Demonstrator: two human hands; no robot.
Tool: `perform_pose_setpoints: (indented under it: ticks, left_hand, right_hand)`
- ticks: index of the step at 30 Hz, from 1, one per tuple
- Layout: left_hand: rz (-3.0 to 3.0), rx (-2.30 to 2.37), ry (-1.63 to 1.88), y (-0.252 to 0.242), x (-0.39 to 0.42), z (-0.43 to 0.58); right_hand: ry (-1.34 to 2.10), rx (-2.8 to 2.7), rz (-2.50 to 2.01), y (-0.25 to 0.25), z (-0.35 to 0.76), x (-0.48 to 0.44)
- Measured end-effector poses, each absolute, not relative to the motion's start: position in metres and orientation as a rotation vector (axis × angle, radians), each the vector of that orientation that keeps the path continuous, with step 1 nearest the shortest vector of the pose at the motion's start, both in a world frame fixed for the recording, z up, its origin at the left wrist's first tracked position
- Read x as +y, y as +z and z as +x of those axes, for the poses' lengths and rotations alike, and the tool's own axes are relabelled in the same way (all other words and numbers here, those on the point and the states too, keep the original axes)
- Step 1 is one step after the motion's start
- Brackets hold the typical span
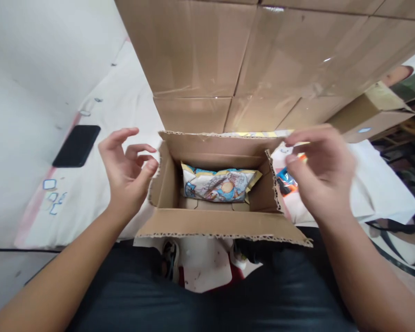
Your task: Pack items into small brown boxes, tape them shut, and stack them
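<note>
An open cardboard box (221, 222) stands in front of me with its flaps spread outward. Inside it lies a packet (218, 185) in a printed white, blue and yellow wrapper. To the left of the box, my left hand (126, 177) is open, its fingers curved and apart, with the thumb close by the left flap. My right hand (320, 168), slightly blurred, is by the box's far right corner. Its thumb and forefinger are apart with nothing visible between them; whether the fingertips touch the flap I cannot tell.
Large taped cardboard boxes (200, 50) are stacked right behind the open box. A black phone (76, 146) lies on the white cloth (124, 92) at left. Colourful packaging (287, 180) is partly hidden by my right hand. Another cardboard box (363, 110) stands at the right.
</note>
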State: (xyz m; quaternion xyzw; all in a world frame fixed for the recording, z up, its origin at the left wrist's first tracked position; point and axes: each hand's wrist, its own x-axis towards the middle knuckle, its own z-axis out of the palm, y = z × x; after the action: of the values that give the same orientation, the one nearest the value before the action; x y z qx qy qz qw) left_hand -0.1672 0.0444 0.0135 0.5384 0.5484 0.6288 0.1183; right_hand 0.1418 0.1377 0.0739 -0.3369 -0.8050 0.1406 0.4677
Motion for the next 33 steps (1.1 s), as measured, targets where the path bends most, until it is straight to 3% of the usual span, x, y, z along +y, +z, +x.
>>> perform_pose_setpoints:
  ticks: [7,13,21,33]
  left_hand:
    - [1.573,1.461,1.518,0.019,0.045,-0.160]
    - [1.930,1.400,1.423,0.020,0.042,-0.175]
    - [1.856,1.398,1.304,0.023,0.039,-0.177]
    - [2.027,1.460,1.036,0.036,0.031,-0.169]
  right_hand:
    - [0.629,-2.154,-0.894,0.037,0.140,0.146]
    - [0.211,-2.365,-0.491,0.056,0.159,0.157]
    - [0.947,-2.641,-0.797,0.082,0.192,0.131]
    - [1.043,-1.993,-1.116,0.042,0.151,0.117]
